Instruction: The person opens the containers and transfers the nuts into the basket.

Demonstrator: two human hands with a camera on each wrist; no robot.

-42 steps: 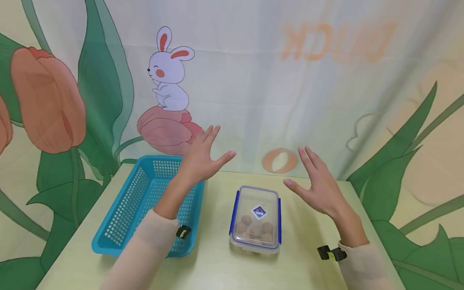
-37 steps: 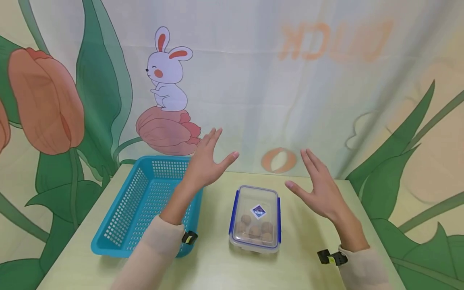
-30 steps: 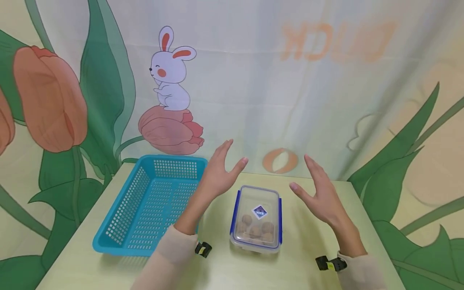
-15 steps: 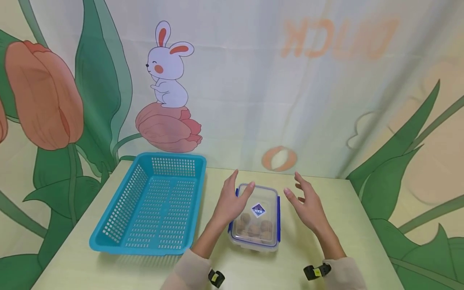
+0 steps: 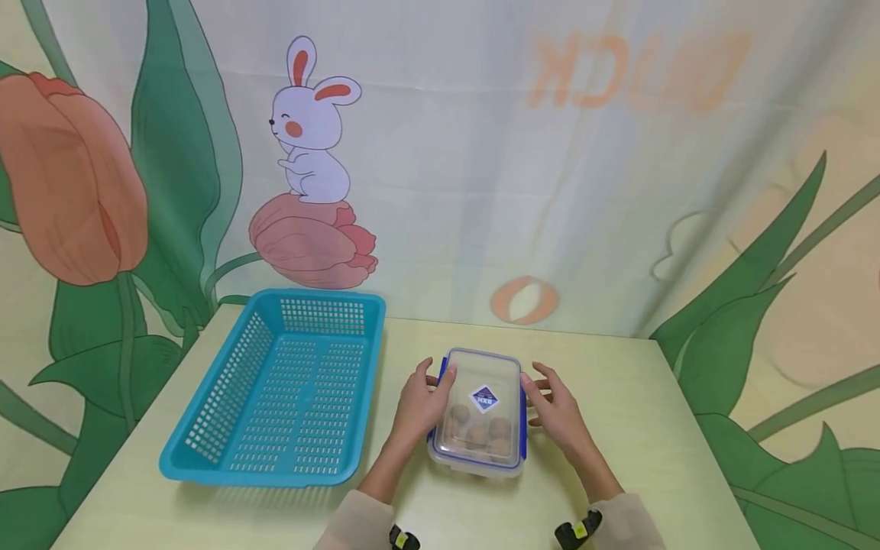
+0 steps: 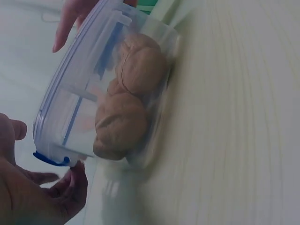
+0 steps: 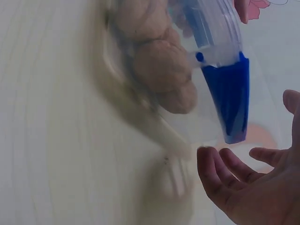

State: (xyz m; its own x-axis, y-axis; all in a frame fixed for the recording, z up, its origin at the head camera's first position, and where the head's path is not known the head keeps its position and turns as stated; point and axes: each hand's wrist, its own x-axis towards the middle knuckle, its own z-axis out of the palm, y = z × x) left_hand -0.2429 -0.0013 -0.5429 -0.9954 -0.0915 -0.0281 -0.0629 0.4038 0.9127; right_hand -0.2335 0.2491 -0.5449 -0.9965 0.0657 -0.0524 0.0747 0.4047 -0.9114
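A clear lidded food container with blue side latches and a diamond-shaped label lies on the table. Walnuts show through its wall, gathered toward the end nearer the person. My left hand is at its left side, thumb over the lid's edge. In the left wrist view its curled fingertips come right up to a blue latch. On the other side my right hand has its fingers loosely bent by the right latch. A small gap shows between these fingertips and the latch in the right wrist view.
To the left of the container stands a blue perforated plastic basket with nothing in it. Behind the table hangs a curtain printed with tulips and a rabbit. A black strap device is on the right wrist.
Both hands have come down and inward from the raised position, spread wide apart, to the two sides of the container. The container and basket stay in place.
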